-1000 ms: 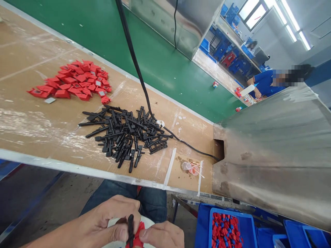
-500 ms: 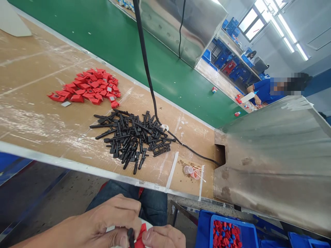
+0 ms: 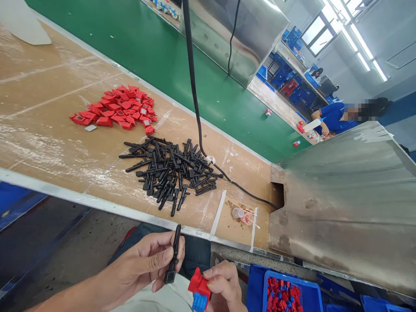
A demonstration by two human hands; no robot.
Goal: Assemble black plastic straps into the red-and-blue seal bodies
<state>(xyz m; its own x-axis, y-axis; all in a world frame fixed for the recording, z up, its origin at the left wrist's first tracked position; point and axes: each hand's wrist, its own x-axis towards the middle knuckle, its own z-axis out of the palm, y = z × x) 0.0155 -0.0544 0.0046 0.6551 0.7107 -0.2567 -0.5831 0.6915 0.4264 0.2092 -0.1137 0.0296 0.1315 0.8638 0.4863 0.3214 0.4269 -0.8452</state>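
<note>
Below the counter edge, left hand (image 3: 147,262) closed in a pinch on a slim black plastic pin with a flat square foot (image 3: 173,255), held nearly upright between thumb and fingers, foot end down. Just beside it, right hand (image 3: 225,286) gripping a small red plastic block with a blue ribbed part at its lower end (image 3: 198,290), apart from the black pin by a narrow gap. Both hands low in view, over a lap in dark blue jeans (image 3: 195,253). Up on the brown cardboard-covered counter (image 3: 48,143), a loose heap of the same black plastic pins (image 3: 170,171) near the front metal rim, and farther back to the left a heap of red plastic blocks (image 3: 115,108), the two heaps well apart. Thick black cable (image 3: 194,91) hanging from above, running past the black heap and into a dark square opening beside a slanted sheet-metal chute (image 3: 344,195). Strips of white tape (image 3: 217,214) on the counter, with small clear and pink cups (image 3: 242,214) between them. Beyond the counter, a green conveyor belt (image 3: 156,47). Lower right, an open blue plastic bin of red and blue pieces (image 3: 286,292) just beside the right hand. Far off, a person in a blue top (image 3: 334,117) at another bench.
</note>
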